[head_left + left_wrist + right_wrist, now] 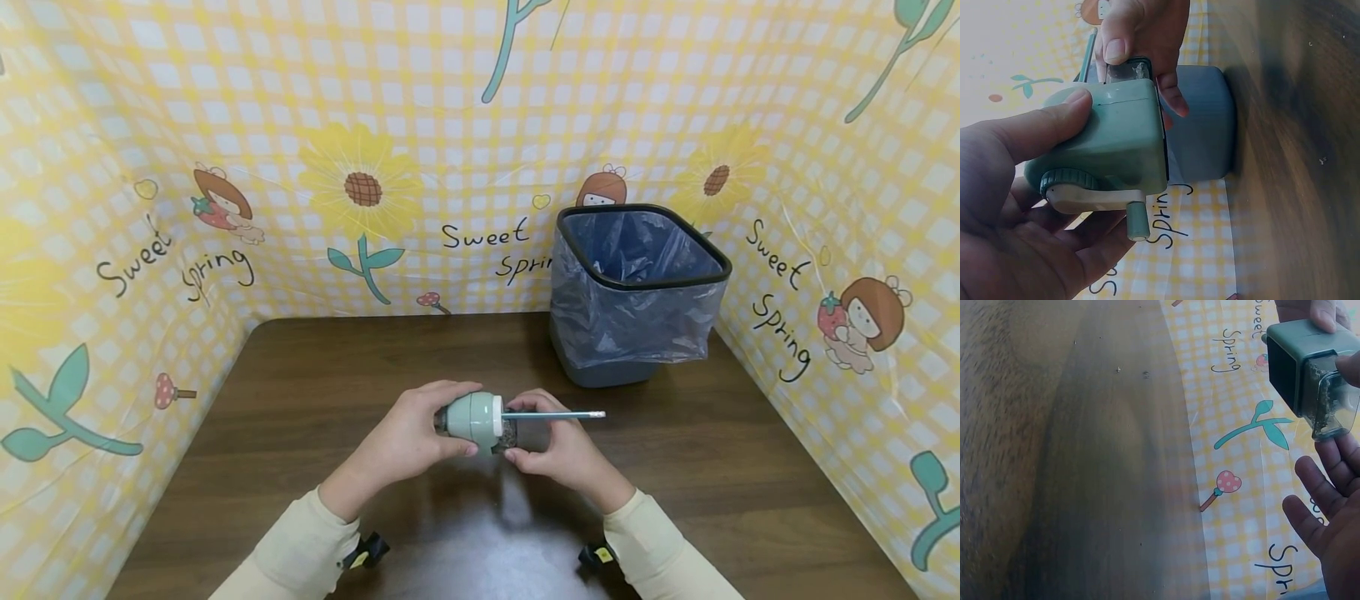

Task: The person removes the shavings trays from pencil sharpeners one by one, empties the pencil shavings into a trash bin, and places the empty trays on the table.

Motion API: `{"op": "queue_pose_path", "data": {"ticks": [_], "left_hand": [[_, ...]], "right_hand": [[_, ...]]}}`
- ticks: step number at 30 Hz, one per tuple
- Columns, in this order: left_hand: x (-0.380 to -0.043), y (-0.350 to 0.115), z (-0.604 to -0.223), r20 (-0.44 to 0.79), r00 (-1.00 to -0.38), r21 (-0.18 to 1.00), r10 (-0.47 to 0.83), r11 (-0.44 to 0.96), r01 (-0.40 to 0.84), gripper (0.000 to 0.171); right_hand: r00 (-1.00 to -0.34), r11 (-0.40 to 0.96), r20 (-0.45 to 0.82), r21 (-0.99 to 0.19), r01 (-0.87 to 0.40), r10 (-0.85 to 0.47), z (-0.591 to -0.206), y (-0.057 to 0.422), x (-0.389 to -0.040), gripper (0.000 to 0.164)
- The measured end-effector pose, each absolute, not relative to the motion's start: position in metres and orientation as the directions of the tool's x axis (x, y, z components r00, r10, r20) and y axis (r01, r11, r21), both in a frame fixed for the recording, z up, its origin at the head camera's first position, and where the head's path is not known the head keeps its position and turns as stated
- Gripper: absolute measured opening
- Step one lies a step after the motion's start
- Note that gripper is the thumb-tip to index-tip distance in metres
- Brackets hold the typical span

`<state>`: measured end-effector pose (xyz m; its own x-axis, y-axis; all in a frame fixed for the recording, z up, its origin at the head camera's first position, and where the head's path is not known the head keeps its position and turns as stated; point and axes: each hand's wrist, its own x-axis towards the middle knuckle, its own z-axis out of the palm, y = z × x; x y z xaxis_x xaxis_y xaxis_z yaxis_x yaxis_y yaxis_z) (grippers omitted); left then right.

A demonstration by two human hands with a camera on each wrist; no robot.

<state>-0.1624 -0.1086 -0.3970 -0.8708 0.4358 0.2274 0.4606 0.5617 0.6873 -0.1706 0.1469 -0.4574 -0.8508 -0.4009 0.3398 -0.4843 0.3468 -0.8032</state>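
Observation:
My left hand [408, 437] holds a green crank pencil sharpener [474, 417] off the table, thumb on its top and fingers beneath. Its cream crank arm [1094, 198] with a green knob shows in the left wrist view. A pale blue pencil [558, 415] with an eraser end sticks out of the sharpener's front. My right hand [566, 450] pinches the clear shavings drawer [1325, 403] between thumb and fingers, while other fingers extend loosely. Dark shavings lie inside the drawer, which stands partly out of the body in the right wrist view.
A dark bin [637, 325] lined with a clear plastic bag stands at the back right of the brown wooden table [337, 358]. Small specks dot the tabletop. Yellow checked cloth [465, 150] walls off the back and both sides.

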Motion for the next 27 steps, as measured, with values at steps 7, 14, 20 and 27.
{"op": "queue_pose_path", "data": {"ticks": [7,14,20,27], "left_hand": [[-0.163,-0.109,-0.396,0.236,-0.868,0.685,0.438,0.558,0.468,0.075],[-0.163,-0.11,-0.398,0.232,-0.869,0.69,0.438,0.555,0.464,0.076],[-0.164,-0.111,-0.399,0.234,-0.869,0.691,0.437,0.554,0.464,0.076],[-0.164,-0.113,-0.399,0.218,-0.875,0.697,0.432,0.558,0.45,0.078]], "right_hand": [[-0.85,0.341,0.348,-0.804,-0.488,-0.396,-0.466,0.149,-0.175,0.056],[-0.846,0.336,0.356,-0.801,-0.495,-0.397,-0.469,0.15,-0.177,0.06],[-0.843,0.343,0.357,-0.795,-0.501,-0.403,-0.468,0.151,-0.176,0.057],[-0.841,0.337,0.365,-0.795,-0.505,-0.4,-0.469,0.151,-0.175,0.056]]}}
